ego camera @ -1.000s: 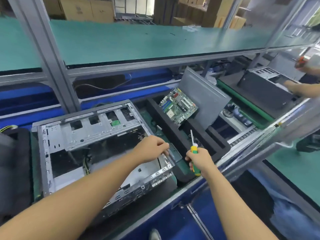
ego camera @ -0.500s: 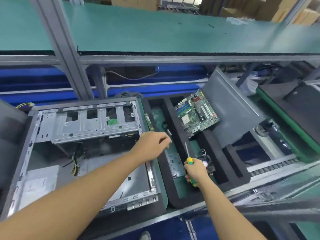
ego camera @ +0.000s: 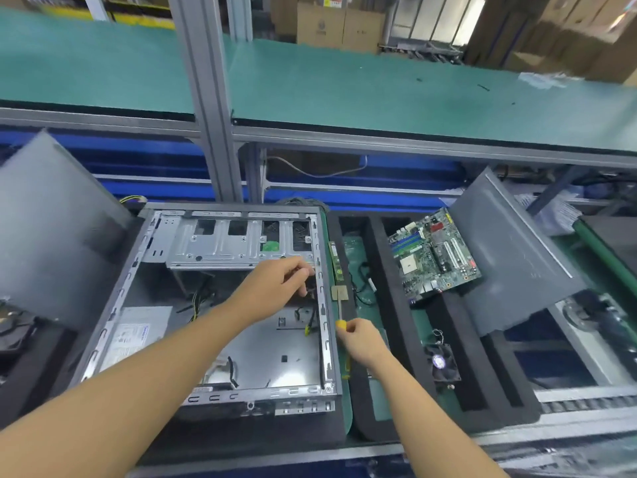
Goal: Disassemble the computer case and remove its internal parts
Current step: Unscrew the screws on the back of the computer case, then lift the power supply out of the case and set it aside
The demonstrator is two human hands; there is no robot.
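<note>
The open grey computer case (ego camera: 148, 270) lies on its side on the bench, with a silver drive cage (ego camera: 220, 246) at its far end and loose cables inside. My left hand (ego camera: 279, 288) reaches into the case by its right wall and pinches a black cable (ego camera: 310, 293) there. My right hand (ego camera: 362, 343) hovers just right of the case and grips a yellow-handled screwdriver (ego camera: 340, 317), shaft pointing away from me. The removed motherboard (ego camera: 434, 260) leans in a black foam tray (ego camera: 379, 270).
A small fan (ego camera: 444, 363) lies in the tray's near slot and a memory stick (ego camera: 336, 262) in its left slot. Grey side panels lean at the right (ego camera: 510, 257) and left (ego camera: 51, 229). A green shelf (ego camera: 379, 94) on an aluminium post (ego camera: 210, 115) overhangs the bench.
My left hand has moved from the foam tray's edge back into the case. My right hand with the screwdriver has shifted toward the case's right wall. The view has swung left.
</note>
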